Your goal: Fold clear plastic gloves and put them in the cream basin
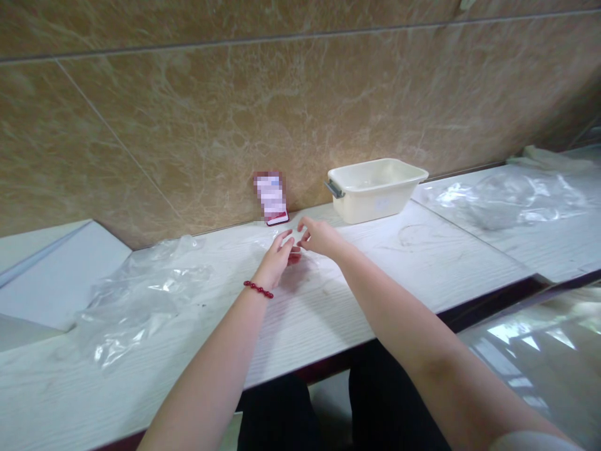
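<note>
My left hand [278, 258], with a dark red bead bracelet [258, 289] at the wrist, is over the white wood-grain table [300, 326] with its fingers loosely bent. Close on its right is my right hand [321, 238], thumb and fingers curled in toward the left fingertips. Thin clear plastic [267, 239] shows faintly around the fingers. What the fingertips hold is too small and see-through to make out. Just beyond the hands, a blurred-out phone-like rectangle [271, 195] with a dark red lower edge leans against the wall.
A cream plastic basin [370, 199] with a grey handle stands by the marbled wall [211, 113], at right. Crumpled clear plastic bags [145, 288] lie at left, beside a white box-like piece [61, 282]. More clear plastic [507, 197] covers the right table section. The table's front edge is near my legs.
</note>
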The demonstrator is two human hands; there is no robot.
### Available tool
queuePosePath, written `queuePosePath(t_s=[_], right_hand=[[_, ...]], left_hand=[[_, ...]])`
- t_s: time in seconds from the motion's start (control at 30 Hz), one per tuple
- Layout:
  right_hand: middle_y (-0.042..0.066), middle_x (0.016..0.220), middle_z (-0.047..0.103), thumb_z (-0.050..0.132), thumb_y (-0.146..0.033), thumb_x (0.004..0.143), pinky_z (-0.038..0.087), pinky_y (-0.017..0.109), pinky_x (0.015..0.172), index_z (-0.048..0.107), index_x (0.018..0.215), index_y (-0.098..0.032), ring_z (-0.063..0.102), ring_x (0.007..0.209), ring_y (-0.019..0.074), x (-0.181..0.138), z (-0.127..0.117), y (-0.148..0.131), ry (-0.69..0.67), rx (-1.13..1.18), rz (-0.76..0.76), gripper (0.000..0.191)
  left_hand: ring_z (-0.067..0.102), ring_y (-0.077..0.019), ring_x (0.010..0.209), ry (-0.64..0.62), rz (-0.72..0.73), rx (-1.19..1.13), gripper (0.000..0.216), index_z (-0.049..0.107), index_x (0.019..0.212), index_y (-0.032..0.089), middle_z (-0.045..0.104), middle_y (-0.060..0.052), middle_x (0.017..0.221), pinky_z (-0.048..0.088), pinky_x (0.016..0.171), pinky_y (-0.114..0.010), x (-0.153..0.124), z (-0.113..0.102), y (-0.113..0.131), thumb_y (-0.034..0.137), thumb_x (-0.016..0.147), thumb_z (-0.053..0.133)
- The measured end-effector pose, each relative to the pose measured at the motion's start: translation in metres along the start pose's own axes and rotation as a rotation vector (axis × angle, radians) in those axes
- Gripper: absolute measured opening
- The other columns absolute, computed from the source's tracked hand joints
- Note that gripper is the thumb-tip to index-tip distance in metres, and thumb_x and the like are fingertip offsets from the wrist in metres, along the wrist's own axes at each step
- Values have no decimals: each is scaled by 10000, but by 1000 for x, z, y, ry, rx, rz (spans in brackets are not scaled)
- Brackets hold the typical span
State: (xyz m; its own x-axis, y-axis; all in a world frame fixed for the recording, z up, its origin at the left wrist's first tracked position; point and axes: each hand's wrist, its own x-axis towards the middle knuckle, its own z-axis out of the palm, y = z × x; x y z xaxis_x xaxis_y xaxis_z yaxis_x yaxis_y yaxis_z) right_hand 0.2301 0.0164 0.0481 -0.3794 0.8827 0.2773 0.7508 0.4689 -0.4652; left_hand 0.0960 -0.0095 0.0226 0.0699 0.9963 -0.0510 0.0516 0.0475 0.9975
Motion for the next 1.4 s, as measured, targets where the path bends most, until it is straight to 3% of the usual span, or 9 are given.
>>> queuePosePath(t_s=[0.17,0.37,0.43,0.53,0.67,0.87,1.1,1.4], right_hand=[[-4,705,612,529,-121,641,377,185,566,438,918,-182,553,642,102,-2,2,-5,-82,41,-9,298],[18,828,620,458,-103,710,413,163,488,398,979,-183,546,554,67,-1,-3,2,-261,257,64,287],[17,871,612,439,-80,707,423,163,525,437,956,-184,556,607,70,1,-6,8,-235,206,43,270],[17,866,611,462,-67,661,418,186,631,545,853,-178,557,742,111,2,-12,17,-198,-76,12,237],[13,860,615,510,-117,636,397,202,672,607,866,-195,547,796,142,1,-18,22,-339,-292,48,261],[-1,853,623,535,-193,646,390,189,640,615,909,-227,557,758,129,-1,-17,16,-420,-297,42,277],[3,855,625,559,-214,639,388,186,638,617,906,-225,559,745,126,0,-14,14,-455,-278,33,273],[4,847,623,523,-198,687,381,194,635,600,931,-232,551,747,124,-2,-18,10,-379,-283,30,258]], left_hand=[[562,-91,586,-39,-55,-123,289,468,1049,219,600,-23,732,448,547,-198,2,3,-3,271,765,460],[568,-85,591,38,-86,8,136,533,820,135,606,-40,722,461,608,-217,13,-1,-16,160,687,541],[572,-95,583,67,-41,126,163,541,834,129,612,-42,705,466,611,-236,17,-5,-20,138,672,542],[581,-112,598,51,25,324,189,579,853,132,628,-46,706,470,617,-249,21,-10,-22,134,676,512],[593,-141,721,71,120,590,232,618,851,152,647,-53,803,461,696,-264,24,-13,-21,121,653,502],[573,-145,853,54,175,725,308,595,923,137,617,-74,958,426,790,-258,26,-15,-20,93,639,485],[585,-132,757,109,231,760,291,569,919,146,619,-61,891,457,709,-246,29,-21,-24,102,646,479],[582,-133,742,132,240,825,269,576,870,160,623,-43,873,450,699,-247,28,-22,-23,90,634,467]])
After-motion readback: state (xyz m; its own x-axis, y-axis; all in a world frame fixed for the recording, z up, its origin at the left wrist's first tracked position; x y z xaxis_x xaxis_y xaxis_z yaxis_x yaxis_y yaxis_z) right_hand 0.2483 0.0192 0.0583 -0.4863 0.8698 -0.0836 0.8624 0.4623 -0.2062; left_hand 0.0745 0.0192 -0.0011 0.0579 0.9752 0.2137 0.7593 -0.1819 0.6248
